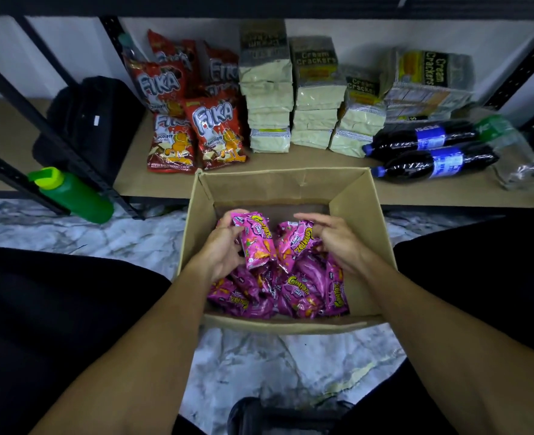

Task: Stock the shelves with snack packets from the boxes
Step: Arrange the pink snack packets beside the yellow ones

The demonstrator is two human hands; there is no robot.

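Observation:
An open cardboard box stands on the floor in front of the low shelf. It holds several pink Cornjoz snack packets. My left hand grips one pink packet, lifted above the pile. My right hand holds a second pink packet beside it, fingers curled over its top edge. Both hands are inside the box.
On the shelf stand red Fika wafer bags, stacks of Cream Crackers packs and two dark Pepsi bottles lying down. A green bottle and a black bag sit at the left. My knees flank the box.

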